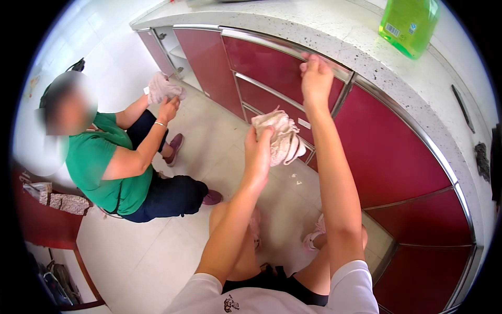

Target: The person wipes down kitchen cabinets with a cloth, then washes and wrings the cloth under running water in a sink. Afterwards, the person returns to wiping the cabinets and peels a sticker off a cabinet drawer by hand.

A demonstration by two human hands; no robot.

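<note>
My left hand (257, 154) is closed round a crumpled, pale pinkish cloth (284, 140), with the thumb lying over it. The cloth hangs in loose folds above the floor, in front of the lower drawers. My right hand (317, 81) is raised, its fingers curled in at the metal trim (285, 48) along the top of a dark red drawer (266, 60). Whether those fingers touch the trim or hold something small, I cannot tell.
A person in a green top (112, 157) sits low at the left, holding another pale cloth (164, 89). A cabinet door (157, 52) stands open behind. On the speckled countertop (366, 52) are a green bottle (410, 26), a dark thin tool (463, 109) and a scrubber (482, 162).
</note>
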